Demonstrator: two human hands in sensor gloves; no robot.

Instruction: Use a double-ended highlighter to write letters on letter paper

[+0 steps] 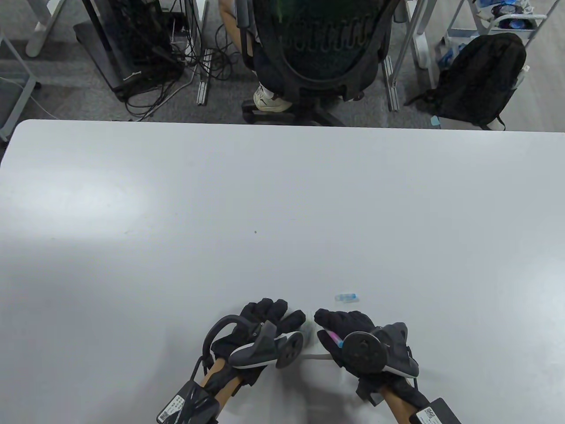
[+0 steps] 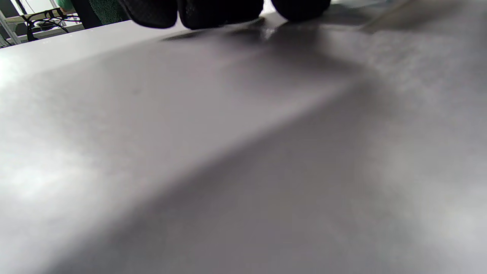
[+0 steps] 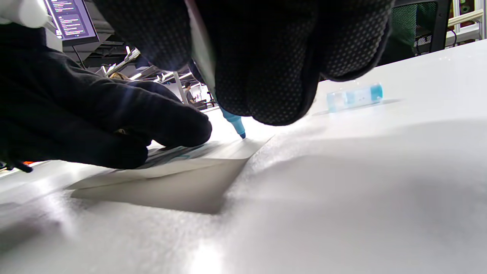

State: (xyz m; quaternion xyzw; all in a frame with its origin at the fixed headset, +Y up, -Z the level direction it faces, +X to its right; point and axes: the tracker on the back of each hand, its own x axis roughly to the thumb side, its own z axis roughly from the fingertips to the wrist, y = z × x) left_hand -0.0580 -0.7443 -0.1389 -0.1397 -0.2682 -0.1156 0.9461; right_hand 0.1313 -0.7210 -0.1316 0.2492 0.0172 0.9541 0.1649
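Observation:
A small sheet of letter paper [image 3: 182, 167] lies near the table's front edge, mostly covered by both hands in the table view. My left hand [image 1: 269, 320] rests flat on its left part, fingers [image 3: 114, 118] pressing it down. My right hand [image 1: 344, 324] grips the double-ended highlighter [image 1: 334, 339], whose pink and blue barrel shows by the thumb. Its blue tip [image 3: 237, 125] touches the paper's far right corner. The clear blue cap [image 1: 347, 297] lies loose on the table just beyond my right hand; the right wrist view shows the cap [image 3: 354, 97] too.
The white table [image 1: 282, 212] stretches wide beyond the hands. Behind its far edge sits a person on a black mesh office chair [image 1: 320, 48]. A black backpack [image 1: 479, 81] and cables [image 1: 176, 75] lie on the floor.

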